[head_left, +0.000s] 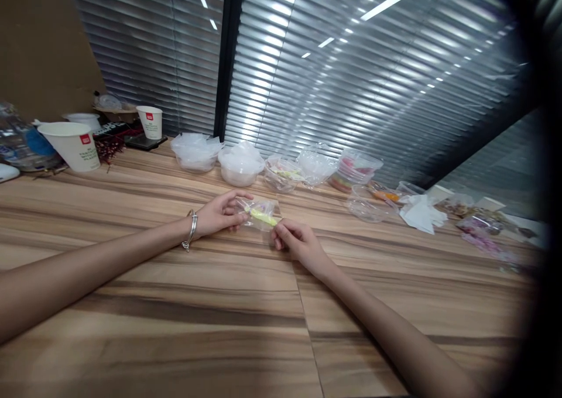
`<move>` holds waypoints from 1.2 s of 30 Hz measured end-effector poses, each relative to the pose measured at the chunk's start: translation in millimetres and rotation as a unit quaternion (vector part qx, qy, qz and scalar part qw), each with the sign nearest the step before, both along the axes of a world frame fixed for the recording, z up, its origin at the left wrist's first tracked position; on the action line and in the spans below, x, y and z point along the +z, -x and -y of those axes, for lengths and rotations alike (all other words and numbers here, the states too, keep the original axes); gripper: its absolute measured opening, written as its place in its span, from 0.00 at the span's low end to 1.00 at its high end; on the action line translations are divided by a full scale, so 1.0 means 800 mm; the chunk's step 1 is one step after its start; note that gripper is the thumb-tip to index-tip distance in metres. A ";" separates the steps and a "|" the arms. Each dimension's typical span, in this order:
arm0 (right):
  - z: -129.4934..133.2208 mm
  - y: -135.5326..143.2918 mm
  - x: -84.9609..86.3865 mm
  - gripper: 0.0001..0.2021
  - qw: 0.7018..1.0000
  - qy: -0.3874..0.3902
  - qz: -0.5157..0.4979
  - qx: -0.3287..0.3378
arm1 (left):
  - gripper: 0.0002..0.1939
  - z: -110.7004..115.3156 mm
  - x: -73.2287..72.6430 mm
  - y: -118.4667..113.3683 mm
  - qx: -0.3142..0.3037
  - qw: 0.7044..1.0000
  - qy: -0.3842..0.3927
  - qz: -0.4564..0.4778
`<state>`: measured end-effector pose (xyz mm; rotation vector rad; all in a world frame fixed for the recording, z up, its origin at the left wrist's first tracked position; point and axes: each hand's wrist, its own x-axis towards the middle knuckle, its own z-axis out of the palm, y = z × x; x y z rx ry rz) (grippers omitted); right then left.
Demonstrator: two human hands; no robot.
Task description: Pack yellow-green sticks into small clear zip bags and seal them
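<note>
A small clear plastic bag (256,205) lies between my hands above the wooden table (211,322). Inside or against it is a yellow-green strip (262,216); which of the two I cannot tell. My left hand (222,213), with a silver bracelet at the wrist, pinches the left side of the bag. My right hand (295,240) has its fingers closed on the right end of the yellow-green strip.
Along the back stand clear bowls (240,164), stacked containers (355,168) and crumpled white tissue (422,213). Paper cups (72,146), a dark phone (144,142) and a bottle (21,143) are at the left. Pink packets (483,234) lie at the right.
</note>
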<state>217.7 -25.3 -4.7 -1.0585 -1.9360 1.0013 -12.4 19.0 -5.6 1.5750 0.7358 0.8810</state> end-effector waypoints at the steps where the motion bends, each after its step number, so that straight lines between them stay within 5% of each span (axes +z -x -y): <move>1: 0.001 0.000 0.000 0.19 1.000 0.002 0.012 0.009 | 0.26 0.000 0.000 0.000 0.001 1.000 0.003 0.001; 14: 0.015 0.017 0.004 0.12 0.997 -0.024 0.044 0.066 | 0.23 0.001 -0.003 0.005 -0.057 0.997 -0.008 -0.045; 21: -0.004 0.009 -0.009 0.18 0.993 0.062 -0.104 -0.009 | 0.26 0.003 0.011 0.003 -0.021 0.999 0.038 -0.001; 29: -0.015 0.005 -0.007 0.19 0.974 0.156 -0.164 0.013 | 0.30 0.001 0.005 0.005 -0.027 0.998 0.052 -0.029; 32: -0.009 0.005 -0.002 0.16 0.940 0.239 -0.243 0.028 | 0.29 0.001 0.002 0.004 -0.049 0.997 0.055 -0.038; 36: -0.009 0.002 -0.003 0.11 0.839 0.390 -0.369 0.094 | 0.28 0.001 0.003 0.003 -0.047 0.997 0.058 -0.019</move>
